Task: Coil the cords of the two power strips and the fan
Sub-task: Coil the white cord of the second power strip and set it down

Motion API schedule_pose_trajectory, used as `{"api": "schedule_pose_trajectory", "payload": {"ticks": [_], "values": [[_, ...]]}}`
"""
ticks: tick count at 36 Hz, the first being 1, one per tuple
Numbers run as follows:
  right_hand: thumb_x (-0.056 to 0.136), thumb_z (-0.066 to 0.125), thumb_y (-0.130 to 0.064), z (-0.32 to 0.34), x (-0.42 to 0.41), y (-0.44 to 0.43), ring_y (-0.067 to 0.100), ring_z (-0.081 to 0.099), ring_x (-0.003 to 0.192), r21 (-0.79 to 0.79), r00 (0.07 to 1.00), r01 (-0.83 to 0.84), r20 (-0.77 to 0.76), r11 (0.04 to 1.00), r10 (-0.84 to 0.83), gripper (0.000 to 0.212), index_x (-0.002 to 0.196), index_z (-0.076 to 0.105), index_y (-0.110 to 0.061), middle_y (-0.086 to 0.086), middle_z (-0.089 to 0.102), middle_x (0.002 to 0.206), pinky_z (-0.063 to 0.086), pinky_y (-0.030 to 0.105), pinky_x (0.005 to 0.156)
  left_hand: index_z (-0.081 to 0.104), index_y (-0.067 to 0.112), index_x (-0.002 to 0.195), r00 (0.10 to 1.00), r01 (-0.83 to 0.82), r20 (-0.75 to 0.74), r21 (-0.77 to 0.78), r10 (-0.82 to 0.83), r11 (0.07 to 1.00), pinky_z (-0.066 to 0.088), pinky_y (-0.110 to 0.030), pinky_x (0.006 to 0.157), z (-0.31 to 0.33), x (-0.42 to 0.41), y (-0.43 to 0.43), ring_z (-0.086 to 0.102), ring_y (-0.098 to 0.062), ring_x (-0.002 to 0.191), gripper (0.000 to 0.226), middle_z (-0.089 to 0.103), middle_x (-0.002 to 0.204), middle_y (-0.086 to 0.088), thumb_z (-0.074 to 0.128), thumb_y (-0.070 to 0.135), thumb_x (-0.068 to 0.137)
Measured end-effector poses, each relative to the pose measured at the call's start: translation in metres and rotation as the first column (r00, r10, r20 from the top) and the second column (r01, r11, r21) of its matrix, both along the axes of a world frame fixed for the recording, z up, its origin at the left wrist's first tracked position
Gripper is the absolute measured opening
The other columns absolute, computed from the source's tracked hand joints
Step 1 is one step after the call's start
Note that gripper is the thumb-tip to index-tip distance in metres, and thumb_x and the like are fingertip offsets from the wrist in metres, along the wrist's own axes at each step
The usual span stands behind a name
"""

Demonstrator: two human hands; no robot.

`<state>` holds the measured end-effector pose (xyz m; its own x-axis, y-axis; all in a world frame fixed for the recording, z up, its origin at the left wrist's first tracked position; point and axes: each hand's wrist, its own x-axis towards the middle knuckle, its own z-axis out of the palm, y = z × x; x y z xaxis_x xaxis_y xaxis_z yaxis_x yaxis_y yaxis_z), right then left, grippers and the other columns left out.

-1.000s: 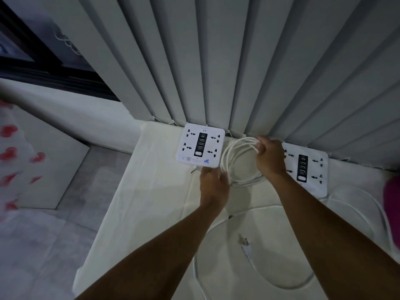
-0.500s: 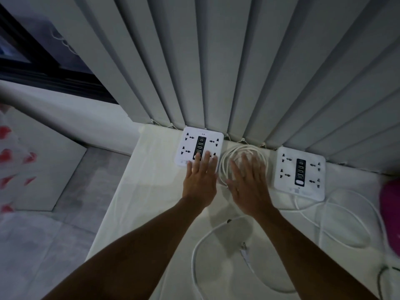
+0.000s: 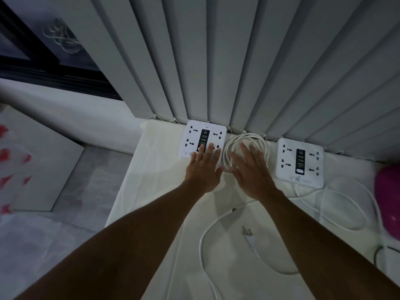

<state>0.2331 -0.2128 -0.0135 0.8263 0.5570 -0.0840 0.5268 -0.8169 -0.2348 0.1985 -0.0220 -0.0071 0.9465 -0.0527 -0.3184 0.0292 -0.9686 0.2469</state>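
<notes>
Grey vertical blinds close off the far edge of the white-covered table, and a pink object is seen at the right border. The left power strip lies flat at the far edge, its black port column running near to far; the right power strip lies likewise further right. Between them the coiled cord rests flat. The left hand is spread flat, fingers released, over the left strip's near edge. The right hand is splayed over the coil, grasping nothing. A loose cord and its plug lie nearer, uncoiled.
</notes>
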Motion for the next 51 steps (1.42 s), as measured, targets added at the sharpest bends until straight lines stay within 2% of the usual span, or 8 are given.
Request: {"api": "schedule_pose_trajectory", "payload": {"ticks": [9, 19, 23, 29, 35, 41, 45, 51], "values": [[0.092, 0.06, -0.016, 0.02, -0.081, -0.021, 0.034, 0.06, 0.102, 0.143, 0.974, 0.217, 0.03, 0.966, -0.224, 0.026, 0.116, 0.064, -0.008, 0.014, 0.062, 0.111, 0.046, 0.043, 0.089, 0.041, 0.009, 0.148, 0.958, 0.234, 0.182, -0.041, -0.223, 0.971, 0.017, -0.042, 0.122, 0.023, -0.027, -0.015, 0.02, -0.027, 0.151, 0.051, 0.035, 0.158, -0.01, 0.042, 0.029, 0.101], [0.078, 0.053, -0.067, 0.011, -0.182, -0.103, 0.021, 0.061, 0.086, -0.094, 0.944, 0.223, -0.227, 0.97, -0.239, 0.049, 0.092, 0.059, -0.02, -0.003, 0.065, 0.091, 0.047, 0.036, 0.083, 0.067, 0.018, 0.112, 0.885, 0.441, 0.21, -0.088, -0.416, 0.893, 0.038, -0.035, 0.091, 0.027, -0.089, -0.08, 0.056, -0.024, 0.107, 0.031, 0.061, 0.113, -0.002, 0.058, 0.024, 0.083], [0.082, 0.059, -0.059, 0.005, -0.201, -0.137, 0.023, 0.057, 0.095, -0.1, 0.935, 0.137, -0.317, 0.986, -0.162, 0.041, 0.094, 0.06, -0.021, 0.0, 0.063, 0.099, 0.044, 0.034, 0.084, 0.064, 0.016, 0.113, 0.994, 0.012, -0.11, -0.067, -0.019, 0.998, 0.047, -0.039, 0.092, 0.026, -0.116, -0.111, 0.06, -0.029, 0.111, 0.048, 0.063, 0.116, -0.006, 0.047, 0.052, 0.086], [0.095, 0.055, -0.03, 0.004, -0.202, -0.147, 0.024, 0.061, 0.098, 0.015, 0.895, 0.183, -0.416, 0.983, -0.16, 0.015, 0.096, 0.063, -0.017, 0.002, 0.065, 0.102, 0.043, 0.029, 0.078, 0.062, 0.011, 0.126, 0.819, -0.431, -0.42, 0.0, 0.391, 0.903, 0.047, -0.039, 0.095, 0.02, -0.148, -0.142, 0.061, -0.034, 0.117, 0.095, 0.064, 0.127, -0.015, 0.027, 0.086, 0.079], [0.102, 0.049, -0.036, 0.023, -0.197, -0.144, 0.013, 0.061, 0.084, 0.24, 0.836, 0.329, -0.524, 0.913, -0.163, 0.012, 0.098, 0.055, -0.026, -0.006, 0.061, 0.096, 0.05, 0.031, 0.073, 0.064, 0.012, 0.086, 0.61, -0.792, -0.71, -0.559, 0.352, 0.244, 0.046, -0.032, 0.077, 0.038, -0.133, -0.172, 0.061, -0.022, 0.078, 0.048, 0.07, 0.088, -0.007, 0.035, 0.047, 0.105], [0.105, 0.039, -0.039, 0.04, -0.187, -0.166, 0.015, 0.063, 0.074, 0.288, 0.901, 0.229, -0.425, 0.93, -0.09, 0.025, 0.103, 0.055, -0.02, -0.004, 0.069, 0.086, 0.047, 0.03, 0.062, 0.043, 0.017, 0.073, 0.593, -0.699, -0.768, -0.64, 0.241, -0.319, 0.049, -0.028, 0.051, 0.082, -0.102, -0.176, 0.044, -0.019, 0.046, 0.044, 0.038, 0.045, 0.0, 0.035, 0.046, 0.105], [0.101, 0.051, -0.015, 0.045, -0.165, -0.193, 0.035, 0.065, 0.094, 0.169, 0.969, 0.044, -0.246, 0.985, -0.001, 0.017, 0.102, 0.064, -0.004, 0.015, 0.072, 0.101, 0.052, 0.042, 0.082, 0.043, 0.021, 0.067, 0.659, -0.736, -0.752, -0.641, -0.01, -0.219, 0.016, -0.02, 0.033, 0.11, -0.082, -0.156, 0.016, -0.008, 0.033, 0.049, 0.02, 0.044, 0.006, 0.04, 0.058, 0.099], [0.09, 0.05, -0.006, 0.056, -0.12, -0.232, 0.027, 0.059, 0.11, -0.211, 0.996, -0.08, -0.057, 0.974, 0.07, 0.026, 0.105, 0.067, -0.018, 0.004, 0.067, 0.107, 0.03, 0.034, 0.107, 0.053, 0.019, 0.074, 0.548, -0.747, -0.809, -0.588, -0.214, 0.309, 0.012, -0.018, 0.033, 0.149, -0.058, -0.119, 0.013, -0.005, 0.033, 0.039, 0.018, 0.044, 0.009, 0.054, 0.052, 0.096]]}}
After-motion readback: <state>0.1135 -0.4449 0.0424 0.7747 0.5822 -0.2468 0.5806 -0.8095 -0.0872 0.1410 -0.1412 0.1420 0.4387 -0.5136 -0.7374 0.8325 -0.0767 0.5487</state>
